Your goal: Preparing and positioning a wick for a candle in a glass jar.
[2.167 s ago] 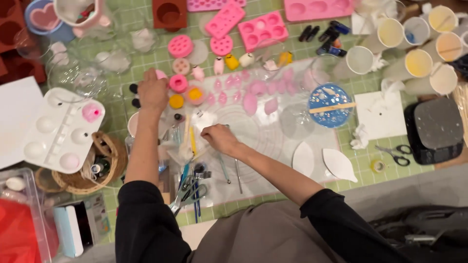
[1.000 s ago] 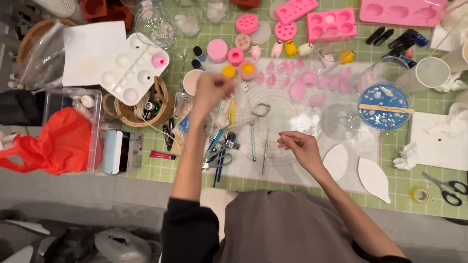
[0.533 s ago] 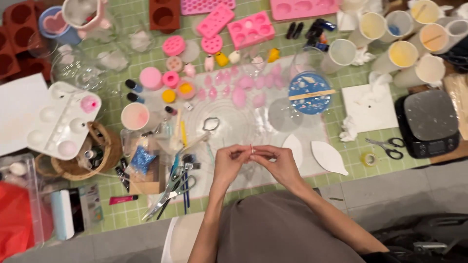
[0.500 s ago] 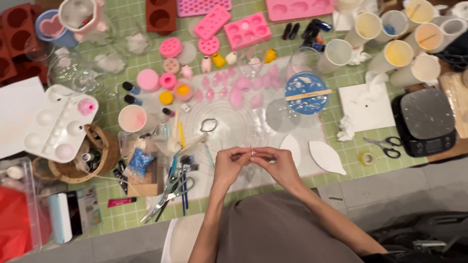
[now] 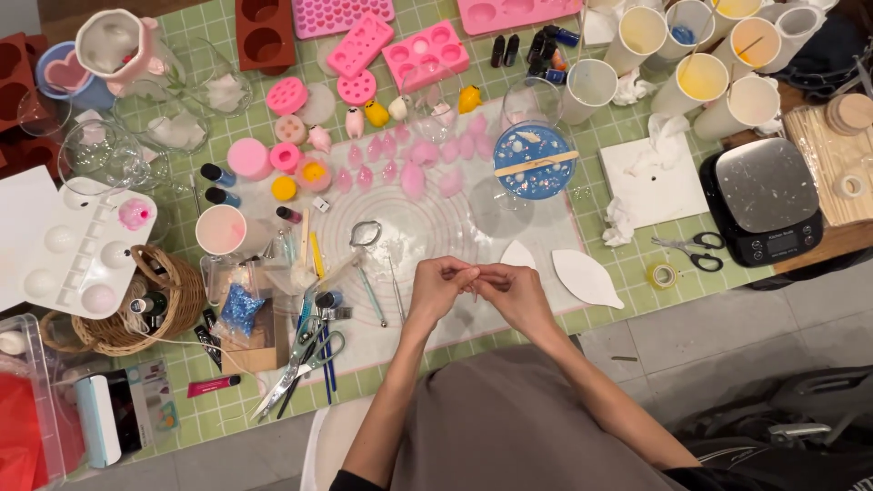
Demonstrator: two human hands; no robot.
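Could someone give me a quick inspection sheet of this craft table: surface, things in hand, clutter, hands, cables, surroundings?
Surface: green grid mat with a clear work sheet on top.
Job's things: a thin stick pinched between both hands.
Clutter: pink moulds, paper cups, blue dish, scissors, scale, wicker basket, white palette.
Hands: left hand and right hand meet fingertip to fingertip, each in a pinching grip.
Cables: nothing seen.
Surroundings: grey tiled floor.

left hand [image 5: 438,284] | right hand [image 5: 515,293] | fingertips meeting, pinched grip, forearms converging
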